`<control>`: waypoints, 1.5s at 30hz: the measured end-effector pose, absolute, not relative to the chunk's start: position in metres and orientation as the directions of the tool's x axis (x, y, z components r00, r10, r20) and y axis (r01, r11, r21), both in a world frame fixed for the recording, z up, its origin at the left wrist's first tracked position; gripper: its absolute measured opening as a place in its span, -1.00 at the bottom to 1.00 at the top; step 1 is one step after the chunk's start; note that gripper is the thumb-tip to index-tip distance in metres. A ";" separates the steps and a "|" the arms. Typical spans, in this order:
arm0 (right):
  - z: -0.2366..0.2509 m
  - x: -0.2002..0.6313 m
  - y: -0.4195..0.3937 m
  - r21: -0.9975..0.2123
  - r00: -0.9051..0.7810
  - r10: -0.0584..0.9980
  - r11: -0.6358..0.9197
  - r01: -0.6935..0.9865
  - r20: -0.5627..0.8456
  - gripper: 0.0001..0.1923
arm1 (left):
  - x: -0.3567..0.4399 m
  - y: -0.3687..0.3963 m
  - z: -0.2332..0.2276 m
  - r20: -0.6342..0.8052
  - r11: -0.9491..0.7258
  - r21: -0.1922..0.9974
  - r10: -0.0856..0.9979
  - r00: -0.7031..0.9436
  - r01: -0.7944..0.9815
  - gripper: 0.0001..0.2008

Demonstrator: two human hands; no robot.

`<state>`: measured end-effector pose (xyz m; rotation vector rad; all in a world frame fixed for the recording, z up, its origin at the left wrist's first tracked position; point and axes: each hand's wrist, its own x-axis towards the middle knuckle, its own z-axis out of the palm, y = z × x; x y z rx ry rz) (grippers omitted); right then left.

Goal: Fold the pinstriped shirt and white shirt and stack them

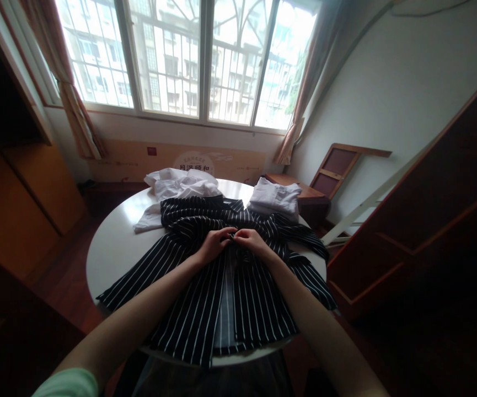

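The black striped shirt [192,309] lies on its back on the round white counter [114,248], right in front of me, its hem at the near edge. My left hand [214,242] and right hand [251,241] meet high on its front, each pinching a bit of cloth with the fingertips. I think I'm working at the front edges, so I should pinch lightly, bring the two sides level and not tug the cloth crooked. Lower down, the sides lie apart and the gray inside [224,314] peeks out.

My fingers hide the spot, so I can't tell if there's a button. The collar is hard to make out in the dark folds. Behind are crumpled white clothes [184,184] and folded white clothes [274,197]; I can't tell what kind.
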<state>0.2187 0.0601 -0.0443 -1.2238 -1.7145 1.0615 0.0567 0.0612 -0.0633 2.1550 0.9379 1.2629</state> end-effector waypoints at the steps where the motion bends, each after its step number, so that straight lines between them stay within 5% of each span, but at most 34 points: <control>1: -0.044 0.219 0.060 -0.936 -0.246 0.965 0.166 0.310 0.090 -0.86 | 0.057 0.060 -0.063 0.577 -0.675 0.652 0.737 0.351 0.346 -0.76; 13: -0.048 0.209 0.061 -0.993 -0.201 0.972 -0.113 0.045 -0.120 -0.89 | 0.057 0.059 -0.065 0.651 -0.647 0.544 0.727 0.218 0.534 -0.94; 19: -0.049 0.210 0.063 -0.978 -0.166 0.984 0.098 0.186 0.068 -0.93 | 0.059 0.060 -0.065 0.664 -0.668 0.525 0.709 0.238 0.526 -0.93; 25: -0.047 0.212 0.056 -0.786 -0.195 0.922 0.386 0.483 0.333 -0.84 | 0.058 0.064 -0.066 0.671 -0.681 0.547 0.705 0.231 0.487 -0.90; 34: -0.053 0.213 0.065 -0.974 -0.194 0.978 0.121 0.192 0.083 -0.75 | 0.057 0.063 -0.062 0.666 -0.711 0.548 0.690 0.285 0.441 -0.91; 40: -0.047 0.212 0.060 -0.965 -0.110 0.990 0.116 0.237 0.092 -0.78 | 0.056 0.062 -0.062 0.613 -0.683 0.601 0.727 0.308 0.416 -0.90; 45: -0.045 0.211 0.058 -0.953 -0.001 0.992 0.123 0.275 0.128 -0.86 | 0.052 0.063 -0.056 0.637 -0.736 0.478 0.666 0.388 0.479 -0.88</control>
